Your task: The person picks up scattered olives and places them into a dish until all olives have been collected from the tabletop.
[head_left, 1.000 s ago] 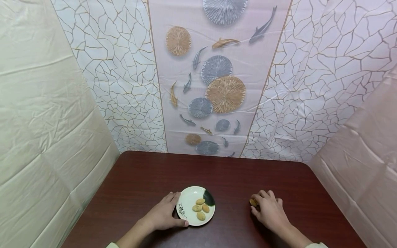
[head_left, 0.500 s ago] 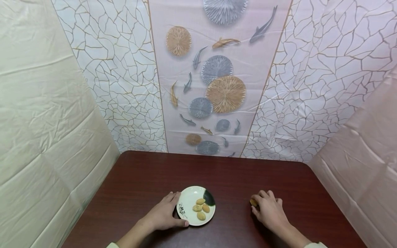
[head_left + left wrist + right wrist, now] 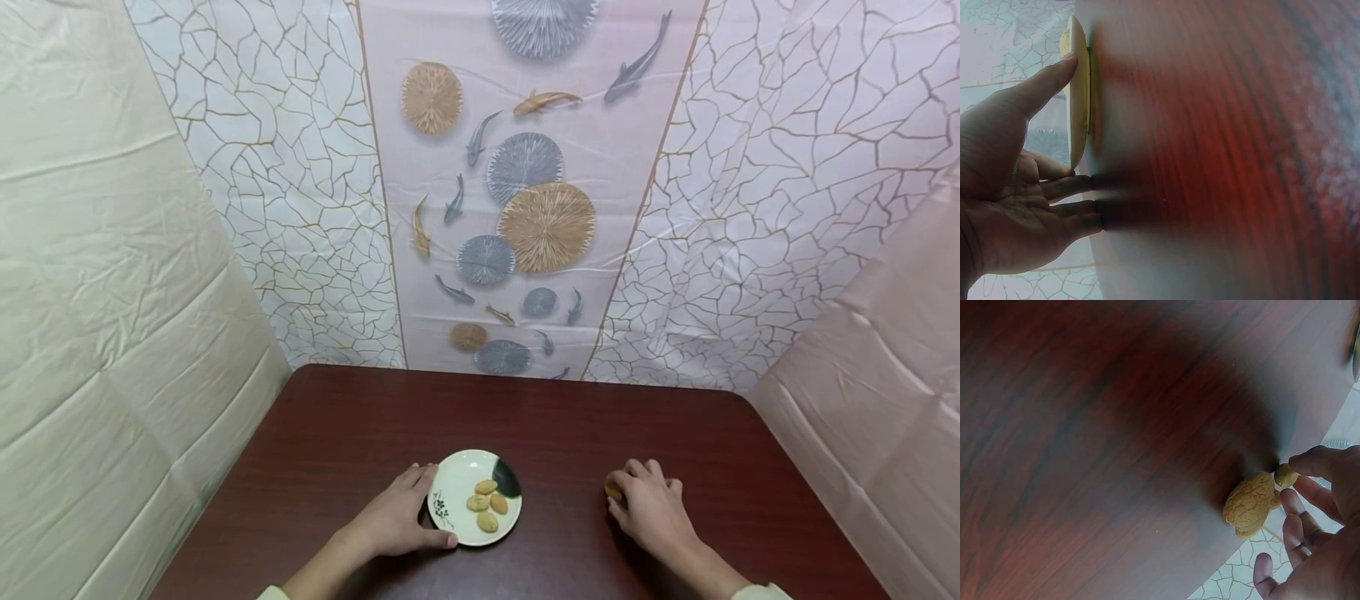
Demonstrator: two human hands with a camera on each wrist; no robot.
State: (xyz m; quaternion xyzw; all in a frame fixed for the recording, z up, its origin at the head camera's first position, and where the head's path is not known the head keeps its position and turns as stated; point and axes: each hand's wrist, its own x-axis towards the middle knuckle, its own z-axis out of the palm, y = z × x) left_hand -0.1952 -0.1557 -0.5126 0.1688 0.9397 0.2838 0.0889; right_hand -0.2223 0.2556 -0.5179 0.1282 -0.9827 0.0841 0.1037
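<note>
Pale cloth with a crackle pattern point(image 3: 277, 167) hung behind the work area, divided by a pinkish panel point(image 3: 525, 229) printed with fish and discs. Plain cream cloth point(image 3: 90, 275) covered the left side. In front stood a dark reddish-brown table point(image 3: 360, 425).

One white plate point(image 3: 450, 483), marked with a dark green patch and a small dark floral print, sat on the table between the two hands. Four tan nuts point(image 3: 487, 522) were counted on it, grouped toward its right half.

The left hand point(image 3: 396, 514) was found at the plate's left edge, thumb and fingers spread apart and touching the rim.

The right hand point(image 3: 654, 510), well apart from the plate, pinched a small nut point(image 3: 1285, 475) between thumb and finger. Just beside it was a larger, wrinkled nut point(image 3: 1249, 505); brown shapes partly hidden behind could not be identified.
</note>
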